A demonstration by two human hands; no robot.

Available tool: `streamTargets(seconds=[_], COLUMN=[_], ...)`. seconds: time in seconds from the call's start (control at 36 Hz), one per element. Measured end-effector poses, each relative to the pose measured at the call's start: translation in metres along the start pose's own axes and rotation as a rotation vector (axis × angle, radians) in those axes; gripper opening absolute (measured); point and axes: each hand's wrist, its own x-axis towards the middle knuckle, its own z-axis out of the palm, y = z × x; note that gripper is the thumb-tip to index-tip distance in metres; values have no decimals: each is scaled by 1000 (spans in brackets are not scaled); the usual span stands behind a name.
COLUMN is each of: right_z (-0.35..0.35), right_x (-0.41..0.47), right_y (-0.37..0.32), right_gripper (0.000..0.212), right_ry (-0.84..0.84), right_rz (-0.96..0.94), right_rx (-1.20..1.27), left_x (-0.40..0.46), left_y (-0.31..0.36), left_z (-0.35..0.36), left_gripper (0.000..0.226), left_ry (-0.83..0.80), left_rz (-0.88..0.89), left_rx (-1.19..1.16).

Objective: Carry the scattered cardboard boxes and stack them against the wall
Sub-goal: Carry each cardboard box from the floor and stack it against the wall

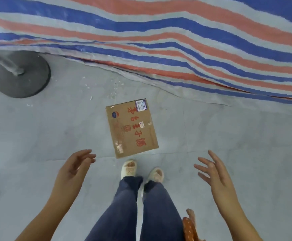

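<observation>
A person stands over a flat cardboard box (131, 128) on a grey concrete floor (228, 136), both hands empty

The box, printed with red characters and bearing a shipping label, lies just ahead of the person's slippers (129, 169), near the edge of a red, white and blue striped tarpaulin (176, 40). The left hand (73, 168) and right hand (215, 173) hover either side, fingers spread loosely and holding nothing. A round black stand base (21, 74) sits at left
</observation>
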Motion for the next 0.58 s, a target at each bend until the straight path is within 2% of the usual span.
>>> streamTargets(seconds=[0.14, 0.19, 0.31, 0.5, 0.58], right_z=[9, 20, 52, 125, 162], right_x=[88, 128, 211, 321, 348], right_y=[38, 63, 127, 228, 269], right_gripper=[46, 38, 29, 43, 50], right_ry=[-175, -239, -362, -403, -424], right_rz=[111, 151, 221, 246, 219], right_rx=[-77, -115, -210, -365, -475], left_x=[32, 50, 99, 190, 229], left_y=[-37, -61, -121, -251, -308], left_z=[44, 66, 117, 186, 197], left_gripper=[19, 19, 29, 56, 68], left_ry=[47, 71, 99, 113, 140], left_rz=[-97, -146, -249, -407, -531], left_rx=[41, 54, 114, 264, 210])
